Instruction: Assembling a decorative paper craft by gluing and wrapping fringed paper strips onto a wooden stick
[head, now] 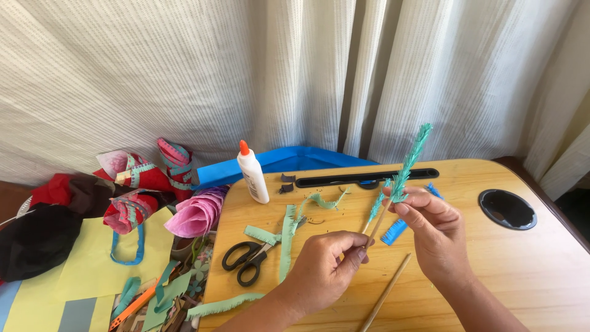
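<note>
Nearest us, a bare thin wooden stick (385,293) lies on the light wooden lap table (528,270). Above it, our left hand (322,270) pinches the lower end of a stick wrapped in teal fringed paper (402,178), while our right hand (430,230) grips its middle, holding it tilted above the table. Beyond sit black-handled scissors (246,258), then a white glue bottle with an orange cap (252,172).

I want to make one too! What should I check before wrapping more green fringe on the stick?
1. Stick held firm at its lower end by the left hand: ok.
2. Right hand pinching the wrapped green fringe: ok.
3. Glue bottle upright and within reach: ok.
4. Glue on the stick: cannot tell.
5. Spare fringe strips ready on the table: ok.
6. Scissors lying clear of both hands: ok.
</note>
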